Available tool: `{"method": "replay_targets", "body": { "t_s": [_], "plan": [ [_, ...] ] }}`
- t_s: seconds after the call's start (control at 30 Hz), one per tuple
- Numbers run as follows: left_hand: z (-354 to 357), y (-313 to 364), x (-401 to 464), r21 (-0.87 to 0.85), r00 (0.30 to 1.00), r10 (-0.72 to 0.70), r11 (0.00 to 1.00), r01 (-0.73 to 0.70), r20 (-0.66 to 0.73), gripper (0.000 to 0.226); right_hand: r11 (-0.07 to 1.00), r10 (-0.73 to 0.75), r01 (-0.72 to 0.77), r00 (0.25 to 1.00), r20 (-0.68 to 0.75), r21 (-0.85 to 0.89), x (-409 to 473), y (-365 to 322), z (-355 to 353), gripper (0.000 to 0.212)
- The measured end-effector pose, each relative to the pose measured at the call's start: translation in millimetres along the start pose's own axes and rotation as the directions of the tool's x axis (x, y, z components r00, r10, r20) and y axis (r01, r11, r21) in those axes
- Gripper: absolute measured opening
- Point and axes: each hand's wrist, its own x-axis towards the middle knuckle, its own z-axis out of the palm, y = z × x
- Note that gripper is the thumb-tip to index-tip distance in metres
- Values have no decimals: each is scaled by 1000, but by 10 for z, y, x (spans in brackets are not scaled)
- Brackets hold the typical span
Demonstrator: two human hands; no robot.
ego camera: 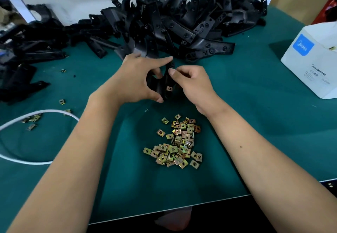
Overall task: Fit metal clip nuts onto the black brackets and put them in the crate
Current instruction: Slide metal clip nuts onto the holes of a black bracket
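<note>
The left hand [135,79] curls its thumb and fingers around a black plastic bracket [164,85] held above the green mat [255,123]. The right hand [191,85] pinches the bracket's right edge, where a brass-coloured metal clip nut [169,88] sits. Loose clip nuts [176,143] lie heaped nearer; a bracket pile [164,23] lies beyond.

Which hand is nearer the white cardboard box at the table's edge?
Right. The right hand is on the box's side of the held bracket, though green mat separates it from the white box. The left hand grips the bracket's far side.
</note>
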Motion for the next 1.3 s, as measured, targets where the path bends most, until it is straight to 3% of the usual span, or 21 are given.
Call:
{"method": "replay_targets", "body": {
  "t_s": [0.23, 0.43, 0.7, 0.97, 1.1, 1.2, 1.23, 1.3],
  "plan": [
    [215, -46, -100, -123, 983, 55, 989, -78, -175, 110, 987, 59, -64, 997, 43, 145, 53, -3, -86, 27],
    [255, -74, -125, -146, 976, 27, 987, -60, -217, 111, 980, 100, -113, 991, 84, 164, 84, 12, -138, 23],
    [296, -77, -92, -125, 982, 5, 992, -29, -187, 112, 999, 19, -20, 999, 30, 43, 65, 58, -88, 24],
    [336, -59, -99, -81, 965, -81, 995, 62, -251, 114, 998, -44, 46, 998, -41, 33, -18, 35, 74, 28],
    [288, -1, -85, -38, 977, -129, 991, 125, -168, 116, 1000, -8, 8, 1000, 5, 4, 2, 41, 38, 42],
    [119, 113, -22, 168, 990, -138, 976, 141, -33, 115, 992, 14, -13, 1000, 13, -128, 33, 54, 50, 57],
    [16, 127, 5, 201, 989, -147, 969, 140, 20, 115, 992, 26, -29, 999, -25, -121, 49, 63, 69, 59],
    [-245, 144, 40, 110, 962, -234, 969, 219, 141, 119, 993, 116, -110, 985, -126, 50, 98, 78, 69, 54]
  ]
}}
